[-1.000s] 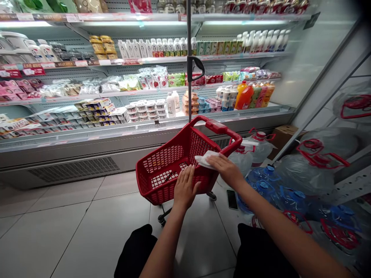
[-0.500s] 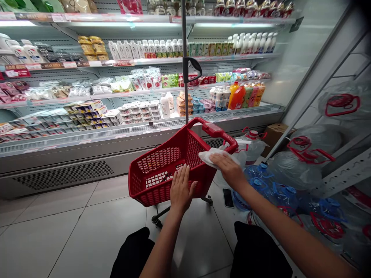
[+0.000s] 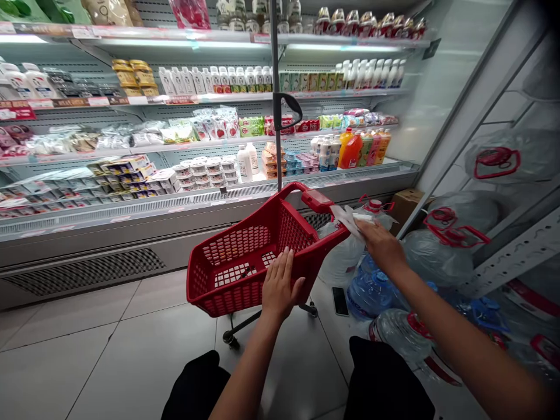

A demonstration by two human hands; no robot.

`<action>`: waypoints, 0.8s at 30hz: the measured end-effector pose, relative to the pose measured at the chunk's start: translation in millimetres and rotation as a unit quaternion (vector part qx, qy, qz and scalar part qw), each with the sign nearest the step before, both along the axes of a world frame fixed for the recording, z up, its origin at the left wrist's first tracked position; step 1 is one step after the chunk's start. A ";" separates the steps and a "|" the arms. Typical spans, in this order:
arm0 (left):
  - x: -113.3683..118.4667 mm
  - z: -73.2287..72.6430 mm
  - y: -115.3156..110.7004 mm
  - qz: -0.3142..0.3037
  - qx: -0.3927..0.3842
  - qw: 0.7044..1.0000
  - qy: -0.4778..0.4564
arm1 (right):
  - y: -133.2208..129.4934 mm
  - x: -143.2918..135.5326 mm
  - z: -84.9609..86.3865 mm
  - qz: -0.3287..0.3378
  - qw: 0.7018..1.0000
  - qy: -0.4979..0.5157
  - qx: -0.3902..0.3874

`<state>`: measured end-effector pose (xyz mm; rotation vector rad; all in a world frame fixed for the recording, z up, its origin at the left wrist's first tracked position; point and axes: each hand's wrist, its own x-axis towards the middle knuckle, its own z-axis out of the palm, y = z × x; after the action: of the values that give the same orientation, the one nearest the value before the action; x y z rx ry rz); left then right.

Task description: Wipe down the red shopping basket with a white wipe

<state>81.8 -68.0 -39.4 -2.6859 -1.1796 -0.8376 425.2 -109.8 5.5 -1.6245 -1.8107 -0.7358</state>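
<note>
While our left hand [image 3: 279, 286] lies open on the red plastic trolley [image 3: 249, 294], our right hand [image 3: 385, 248] grips thin white tissue [image 3: 346, 220], apparently for wiping, which next needs steady pressure.

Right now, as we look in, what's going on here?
A person's right hand holds a crumpled white wipe on the handle of a red plastic shopping cart, while the left hand lies on its near side. The cart stands on a pale tiled floor before lit, stocked refrigerator shelves. A dark rectangular phone lies nearby.
</note>
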 end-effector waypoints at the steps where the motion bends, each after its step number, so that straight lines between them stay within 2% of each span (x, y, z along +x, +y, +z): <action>1: 2.1 -0.4 -0.9 0.005 0.003 1.000 -0.004 | -1.1 0.8 -6.9 -0.011 1.000 0.008 0.004; 4: 7.1 -1.1 -1.7 0.013 0.007 1.000 -0.011 | -4.0 -8.5 -25.2 -0.020 0.999 0.035 0.009; 6: 8.4 -1.0 -0.6 0.011 0.004 1.000 -0.009 | -5.3 -17.2 -25.1 -0.025 0.998 0.062 0.013; 8: 8.8 -0.7 0.8 0.006 -0.002 1.000 -0.004 | -5.1 -23.3 -10.8 -0.032 0.995 0.092 0.035; 10: 9.0 -0.7 1.8 0.001 -0.006 1.000 0.001 | -2.8 -25.8 13.5 -0.035 0.992 0.099 0.072; 13: 9.6 -1.6 1.5 -0.001 -0.009 1.000 0.005 | 4.0 -25.2 46.9 -0.029 0.993 0.046 0.108; 15: 9.8 -2.6 0.2 -0.003 -0.010 1.000 0.005 | 9.8 -24.9 54.0 -0.021 0.995 0.000 0.097; 17: 9.9 -3.5 -1.6 -0.007 -0.012 1.000 0.006 | 15.5 -26.4 46.0 0.005 0.998 -0.034 0.060; 20: 10.7 -4.6 -5.4 -0.010 -0.013 1.000 0.006 | 20.1 -37.1 18.2 0.039 0.999 -0.034 -0.001; 24: 14.3 -5.3 -10.3 -0.008 -0.011 1.000 0.005 | 17.5 -77.3 -14.6 0.063 0.997 -0.010 -0.034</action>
<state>96.1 -78.3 -44.6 -2.7167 -1.1743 -0.8175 347.9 -92.3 -9.1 -1.5341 -1.9513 -0.6422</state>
